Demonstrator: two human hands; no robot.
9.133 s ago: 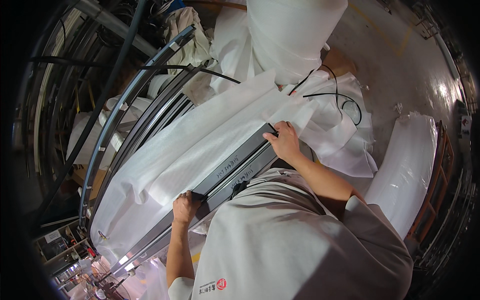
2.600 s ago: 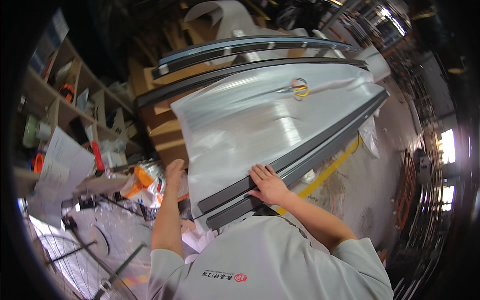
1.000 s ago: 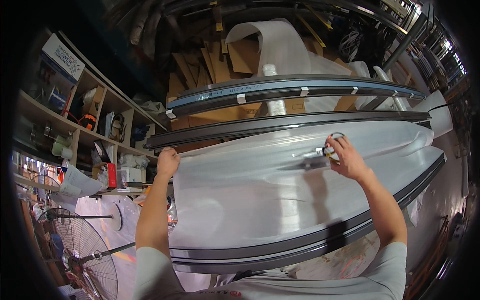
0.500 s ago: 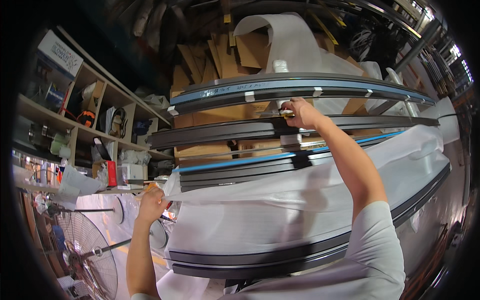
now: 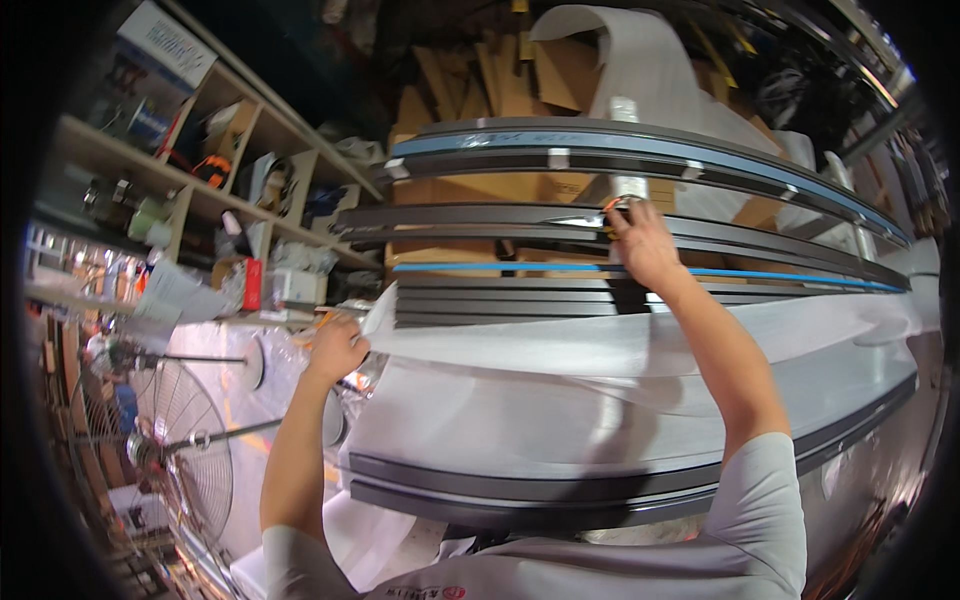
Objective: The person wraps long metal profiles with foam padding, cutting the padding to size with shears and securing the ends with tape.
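Observation:
My right hand (image 5: 648, 244) is closed around a small orange, yellow and black hand tool (image 5: 612, 207); a shiny, blade-like part points left from it. That tool is over the long dark profile (image 5: 450, 222) in the middle of the stack. My left hand (image 5: 338, 347) is closed at the left corner of a white foam sheet (image 5: 500, 345); something orange shows behind its fingers. Whether it grips the sheet's corner is hidden. Below the sheet's upper edge, more white foam sheeting (image 5: 480, 415) spreads toward me. Beyond it lie several dark profiles, one with a blue strip (image 5: 500, 267).
Farther back, a dark profile with a light-blue face (image 5: 520, 140) carries white tabs. Cardboard (image 5: 560, 75) stands behind. Wooden cubbyholes (image 5: 200, 165) line the left, above a large wire fan (image 5: 180, 440). Dark profiles (image 5: 520, 490) edge the near side.
The whole view has shifted, with the stack now farther right in the picture. My right hand and its tool have come nearer, down onto the middle profile. My left hand stays by the sheet's corner.

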